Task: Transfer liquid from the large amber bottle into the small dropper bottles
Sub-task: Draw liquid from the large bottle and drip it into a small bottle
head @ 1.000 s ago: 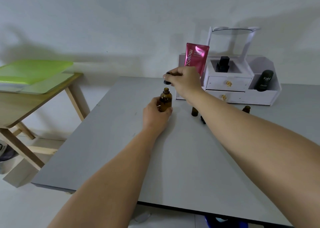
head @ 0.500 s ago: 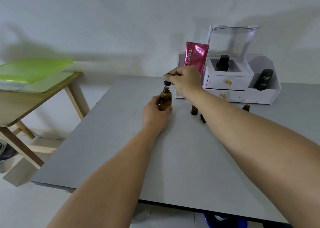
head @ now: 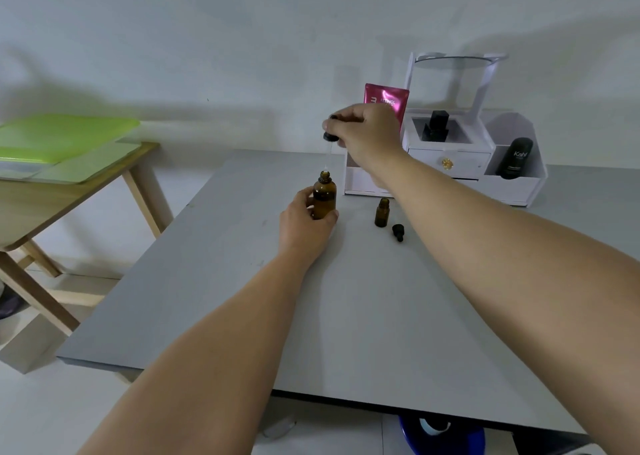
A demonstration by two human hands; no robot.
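The large amber bottle (head: 325, 196) stands upright and uncapped on the grey table (head: 242, 281), with my left hand (head: 304, 224) wrapped around its lower body. My right hand (head: 367, 129) holds the black dropper cap (head: 330, 136) above the bottle. The dropper's thin glass tube (head: 328, 156) hangs down, its tip just over the bottle's mouth. To the right, a small amber dropper bottle (head: 382, 213) stands open. A black dropper cap (head: 398, 232) lies on the table beside it.
A white organiser (head: 512, 184) with drawers, a mirror frame, a pink sachet (head: 387, 103) and a black tube (head: 514, 158) stands at the table's back. A wooden side table (head: 62, 191) with green boards is at left. A blue object (head: 440, 434) sits under the table's front edge.
My right hand has lifted the dropper cap straight up, drawing the glass tube out of the large bottle's neck. My left hand has stayed on the bottle.
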